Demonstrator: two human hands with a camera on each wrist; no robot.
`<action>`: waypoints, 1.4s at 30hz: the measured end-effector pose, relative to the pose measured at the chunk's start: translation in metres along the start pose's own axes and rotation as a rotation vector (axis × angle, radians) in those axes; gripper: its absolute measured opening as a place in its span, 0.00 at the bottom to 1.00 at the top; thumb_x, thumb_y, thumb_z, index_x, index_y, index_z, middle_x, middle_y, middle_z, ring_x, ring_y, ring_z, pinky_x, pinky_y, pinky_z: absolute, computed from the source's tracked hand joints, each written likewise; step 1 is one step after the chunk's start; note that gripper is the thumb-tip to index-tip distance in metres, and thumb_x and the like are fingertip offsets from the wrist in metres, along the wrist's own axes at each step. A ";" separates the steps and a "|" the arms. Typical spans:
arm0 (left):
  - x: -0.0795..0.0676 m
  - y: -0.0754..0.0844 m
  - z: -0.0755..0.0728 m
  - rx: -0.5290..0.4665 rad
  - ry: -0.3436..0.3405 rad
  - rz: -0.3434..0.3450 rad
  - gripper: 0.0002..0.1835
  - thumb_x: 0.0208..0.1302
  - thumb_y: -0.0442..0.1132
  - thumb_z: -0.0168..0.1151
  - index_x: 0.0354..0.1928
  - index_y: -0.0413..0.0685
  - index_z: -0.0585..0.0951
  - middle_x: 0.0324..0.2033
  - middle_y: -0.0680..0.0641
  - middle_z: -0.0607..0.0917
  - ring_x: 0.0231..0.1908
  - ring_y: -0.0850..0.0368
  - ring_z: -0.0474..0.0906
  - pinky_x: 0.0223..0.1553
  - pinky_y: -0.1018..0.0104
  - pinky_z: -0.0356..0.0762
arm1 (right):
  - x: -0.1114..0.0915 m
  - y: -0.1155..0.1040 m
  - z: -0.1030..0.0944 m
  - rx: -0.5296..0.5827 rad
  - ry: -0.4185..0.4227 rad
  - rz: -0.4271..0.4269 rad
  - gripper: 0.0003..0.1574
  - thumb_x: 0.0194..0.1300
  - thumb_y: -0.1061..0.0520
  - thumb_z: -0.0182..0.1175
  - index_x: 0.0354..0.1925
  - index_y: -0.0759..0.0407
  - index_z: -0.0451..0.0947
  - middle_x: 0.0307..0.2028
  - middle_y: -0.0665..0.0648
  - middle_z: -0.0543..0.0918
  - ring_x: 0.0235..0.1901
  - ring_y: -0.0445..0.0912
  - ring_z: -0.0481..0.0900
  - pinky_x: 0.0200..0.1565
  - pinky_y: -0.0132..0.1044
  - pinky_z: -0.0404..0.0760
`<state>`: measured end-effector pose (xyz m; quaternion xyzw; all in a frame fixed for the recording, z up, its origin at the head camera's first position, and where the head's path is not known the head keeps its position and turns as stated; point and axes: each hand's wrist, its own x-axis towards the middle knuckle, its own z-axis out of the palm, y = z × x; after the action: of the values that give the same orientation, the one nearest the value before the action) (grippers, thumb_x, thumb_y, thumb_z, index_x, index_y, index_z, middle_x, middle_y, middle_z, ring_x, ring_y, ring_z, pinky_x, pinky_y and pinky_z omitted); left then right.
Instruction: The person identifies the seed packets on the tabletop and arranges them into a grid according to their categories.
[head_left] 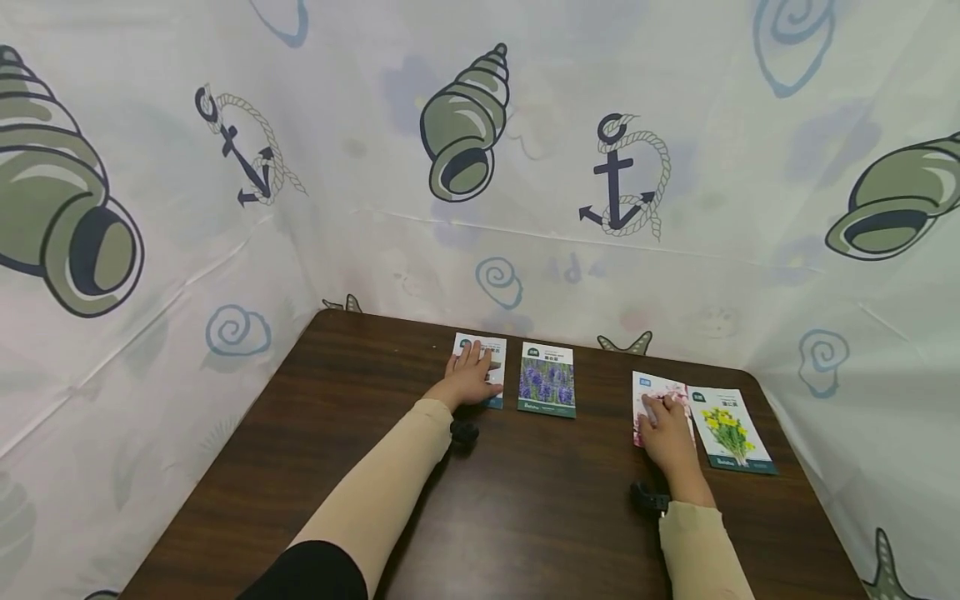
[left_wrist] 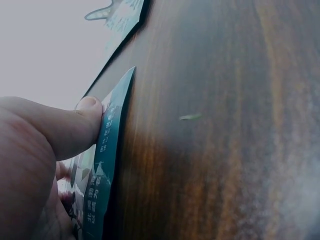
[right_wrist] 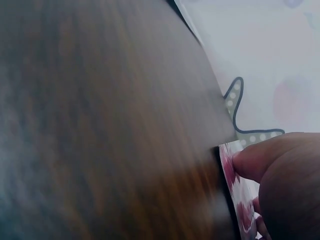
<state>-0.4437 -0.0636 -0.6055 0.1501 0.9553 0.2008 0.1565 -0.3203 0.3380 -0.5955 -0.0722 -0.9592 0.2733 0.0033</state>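
Four flat seed packets lie in a row near the table's far edge. In the head view my left hand rests on the leftmost packet, fingers spread; in the left wrist view the thumb presses on it beside its green lower band. A packet with purple flowers lies just right of that hand. My right hand lies over a pink-flowered packet, its thumb touching the packet's edge in the right wrist view. The yellow-flowered packet lies right beside it.
The dark wooden table carries the packets along its back. A patterned white cloth stands behind and at both sides. Each wrist bears a black device. A small pale-green speck lies on the wood in the left wrist view.
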 end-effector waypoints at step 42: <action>-0.003 0.002 -0.002 -0.008 -0.001 0.004 0.52 0.80 0.65 0.56 0.90 0.54 0.42 0.88 0.47 0.27 0.88 0.47 0.20 0.86 0.38 0.24 | -0.032 -0.024 0.008 -0.092 -0.029 -0.089 0.35 0.81 0.54 0.56 0.80 0.62 0.69 0.78 0.83 0.59 0.77 0.81 0.60 0.76 0.76 0.61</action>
<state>-0.4418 -0.0637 -0.6019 0.1513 0.9542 0.2047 0.1573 -0.2920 0.3094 -0.5888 -0.0254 -0.9730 0.2294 -0.0015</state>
